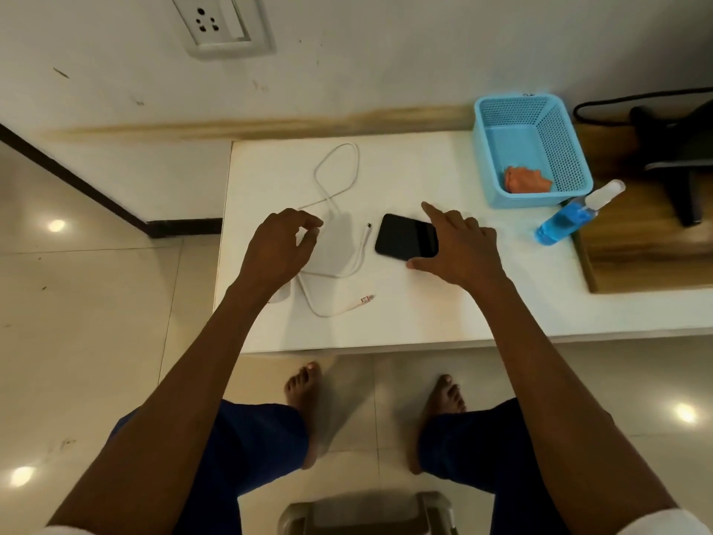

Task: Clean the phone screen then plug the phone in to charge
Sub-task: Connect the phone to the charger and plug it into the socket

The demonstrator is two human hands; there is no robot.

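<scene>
A black phone (403,236) lies flat, screen dark, on the white table (405,314). My right hand (457,245) covers its right end, with the index finger along the far edge and the thumb at the near edge. My left hand (279,245) hovers over the white charging cable (335,175), its fingers loosely curled with nothing between them that I can see. One cable plug (369,227) lies just left of the phone, the other plug (366,300) nearer me. An orange cloth (526,181) lies in the blue basket (567,148). A blue spray bottle (571,218) lies beside the basket.
A wall socket (220,23) sits high on the wall at the back left. A wooden surface (648,241) with a black object (679,148) adjoins the table on the right. My bare feet stand on the tiled floor (77,341) below the table edge.
</scene>
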